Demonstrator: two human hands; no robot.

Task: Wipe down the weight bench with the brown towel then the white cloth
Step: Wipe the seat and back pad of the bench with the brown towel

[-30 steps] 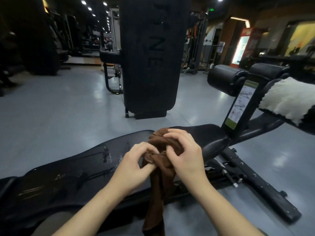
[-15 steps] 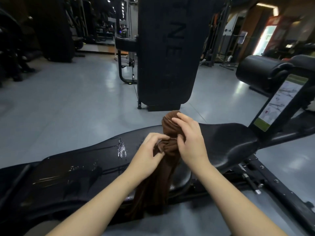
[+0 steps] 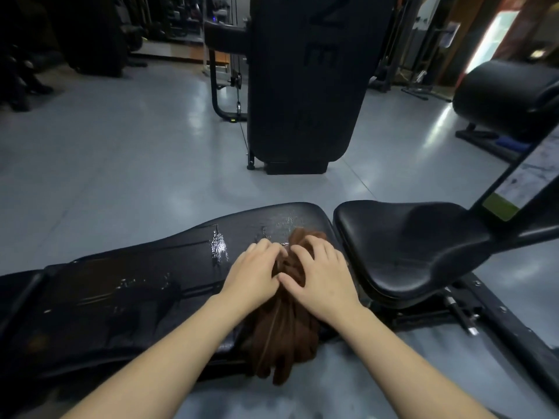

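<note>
Both hands are pressing the bunched brown towel [image 3: 287,300] onto the weight bench [image 3: 169,267]. The left hand [image 3: 252,275] and right hand [image 3: 322,279] are lying side by side, fingers spread and bent over the cloth, not closed around it. The towel's tail is hanging toward the wrists, off the near edge. Wet streaks [image 3: 218,246] are lying left of the left hand, which is nearer; the pad's long axis is running leftward.

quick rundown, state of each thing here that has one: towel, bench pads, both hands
brown towel: bunched, lying on the long pad, its tail hanging over the near edge
long bench pad: wet, with droplets and streaks
seat pad: looks dry, set apart from the long pad by a gap
left hand: pressing on the towel, fingers bent
right hand: pressing on the towel, fingers spread
</note>
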